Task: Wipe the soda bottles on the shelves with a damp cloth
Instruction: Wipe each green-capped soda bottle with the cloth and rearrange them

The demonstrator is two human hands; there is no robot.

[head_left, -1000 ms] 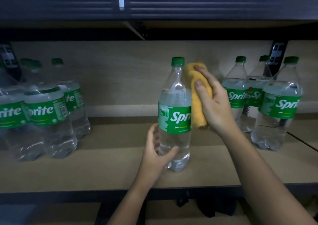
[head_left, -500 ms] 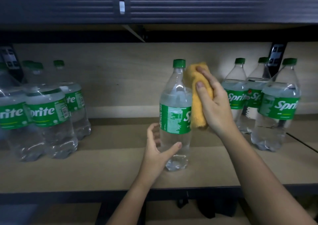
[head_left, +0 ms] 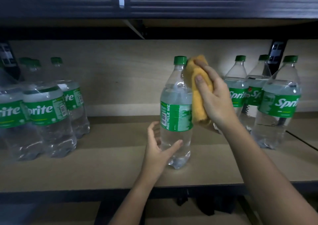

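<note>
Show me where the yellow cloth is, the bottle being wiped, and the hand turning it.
yellow cloth (head_left: 197, 102): head view, on its folded middle beside the label.
middle bottle (head_left: 175, 116): head view, on its green label.
left hand (head_left: 159, 153): head view, on the palm by the bottle's lower body.

This looks like a shop or its stockroom. A long wooden shelf with a dark metal front edge carries many identical soda bottles: a group near its left edge, three more near the right edge. Another metal shelf hangs above, with slotted uprights behind.
</note>
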